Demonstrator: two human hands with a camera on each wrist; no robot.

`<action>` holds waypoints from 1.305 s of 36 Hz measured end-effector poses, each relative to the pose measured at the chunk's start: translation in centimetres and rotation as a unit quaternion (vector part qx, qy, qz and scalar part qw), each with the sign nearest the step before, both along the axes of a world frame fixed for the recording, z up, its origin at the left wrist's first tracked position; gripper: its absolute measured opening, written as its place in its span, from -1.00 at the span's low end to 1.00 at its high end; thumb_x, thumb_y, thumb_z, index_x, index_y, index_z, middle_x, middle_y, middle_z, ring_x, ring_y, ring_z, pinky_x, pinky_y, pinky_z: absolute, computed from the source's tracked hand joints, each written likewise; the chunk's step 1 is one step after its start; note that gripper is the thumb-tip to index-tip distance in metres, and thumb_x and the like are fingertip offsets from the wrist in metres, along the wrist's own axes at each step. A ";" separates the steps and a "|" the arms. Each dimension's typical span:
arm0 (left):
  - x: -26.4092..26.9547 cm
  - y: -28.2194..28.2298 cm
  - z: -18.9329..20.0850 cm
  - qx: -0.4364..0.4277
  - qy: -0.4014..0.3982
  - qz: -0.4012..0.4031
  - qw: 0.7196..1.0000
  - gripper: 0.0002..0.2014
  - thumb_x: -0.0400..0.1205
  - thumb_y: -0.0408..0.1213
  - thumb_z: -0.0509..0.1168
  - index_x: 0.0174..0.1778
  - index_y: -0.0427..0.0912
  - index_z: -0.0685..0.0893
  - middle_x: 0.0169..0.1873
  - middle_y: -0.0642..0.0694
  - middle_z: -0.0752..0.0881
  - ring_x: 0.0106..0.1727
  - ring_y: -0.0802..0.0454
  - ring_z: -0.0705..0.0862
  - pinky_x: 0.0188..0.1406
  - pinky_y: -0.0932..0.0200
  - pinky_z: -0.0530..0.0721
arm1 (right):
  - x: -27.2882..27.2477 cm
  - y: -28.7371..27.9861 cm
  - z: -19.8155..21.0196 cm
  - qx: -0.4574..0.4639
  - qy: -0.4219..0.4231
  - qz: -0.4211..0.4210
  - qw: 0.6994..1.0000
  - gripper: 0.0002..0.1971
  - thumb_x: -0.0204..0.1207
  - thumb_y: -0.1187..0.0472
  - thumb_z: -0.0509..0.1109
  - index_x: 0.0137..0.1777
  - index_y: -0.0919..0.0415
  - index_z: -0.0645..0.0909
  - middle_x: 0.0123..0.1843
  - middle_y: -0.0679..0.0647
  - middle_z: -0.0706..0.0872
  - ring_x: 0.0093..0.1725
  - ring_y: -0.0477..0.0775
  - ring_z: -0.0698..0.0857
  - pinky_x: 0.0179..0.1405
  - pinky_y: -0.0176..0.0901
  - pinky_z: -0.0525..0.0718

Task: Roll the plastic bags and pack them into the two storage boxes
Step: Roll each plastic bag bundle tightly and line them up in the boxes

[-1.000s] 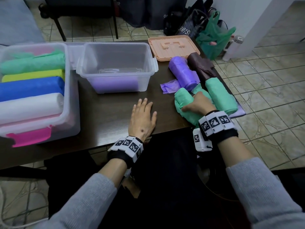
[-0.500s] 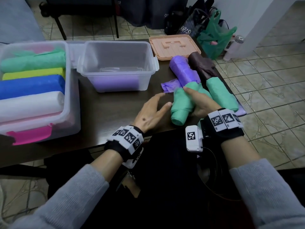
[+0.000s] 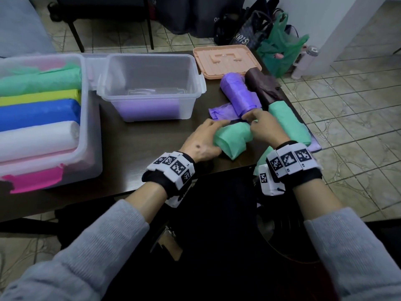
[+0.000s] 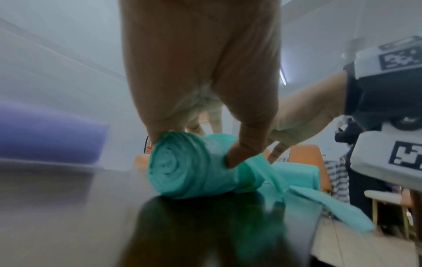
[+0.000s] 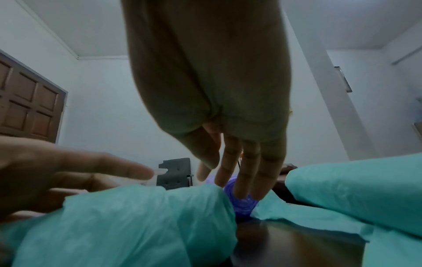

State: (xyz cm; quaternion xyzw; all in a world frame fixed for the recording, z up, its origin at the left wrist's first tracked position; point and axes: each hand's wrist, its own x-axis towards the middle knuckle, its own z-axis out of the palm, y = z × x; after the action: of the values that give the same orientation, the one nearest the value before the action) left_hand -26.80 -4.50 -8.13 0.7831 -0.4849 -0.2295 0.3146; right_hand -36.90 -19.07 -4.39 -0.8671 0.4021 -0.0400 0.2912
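A mint-green bag roll (image 3: 233, 139) lies crosswise near the table's front edge, its spiral end (image 4: 182, 166) toward my left wrist. My left hand (image 3: 204, 140) grips that left end, thumb (image 4: 242, 153) pressed into its side. My right hand (image 3: 262, 127) lies over the right end, with straight fingers (image 5: 242, 173) reaching down behind the roll. A loose green tail (image 4: 324, 202) trails off toward the table edge. The small clear box (image 3: 152, 68) holds one purple roll (image 3: 149, 107). The big clear box (image 3: 83, 101) at left holds several coloured rolls.
Behind my hands lie a purple roll (image 3: 238, 92), a brown roll (image 3: 264, 88), a second green roll (image 3: 286, 122) and a loose purple bag (image 3: 219, 111). A peach lid (image 3: 225, 61) sits at the table's back right. Bags and a bottle stand on the floor beyond.
My left hand lifted off the table and took the green roll's left end. My right hand drew the roll left and turned it crosswise, away from the other green roll.
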 end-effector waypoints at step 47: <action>2.4 -5.4 4.6 -0.098 0.220 0.235 0.942 -0.92 0.59 -0.27 0.34 -0.12 -0.18 0.72 -0.05 -0.23 0.78 0.06 -0.15 0.74 0.10 -0.06 0.71 | -1.6 6.0 -1.2 -0.123 0.170 0.298 0.931 -0.42 0.29 0.15 0.48 0.36 0.04 0.48 0.16 0.10 0.53 0.24 0.16 0.53 0.14 -0.01 0.48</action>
State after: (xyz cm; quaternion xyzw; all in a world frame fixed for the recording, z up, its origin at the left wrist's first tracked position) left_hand -24.40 -9.90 -3.58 0.7704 -0.2256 -0.2670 0.5332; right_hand -38.47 -13.09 -5.59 -0.9701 0.1600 0.1472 0.1082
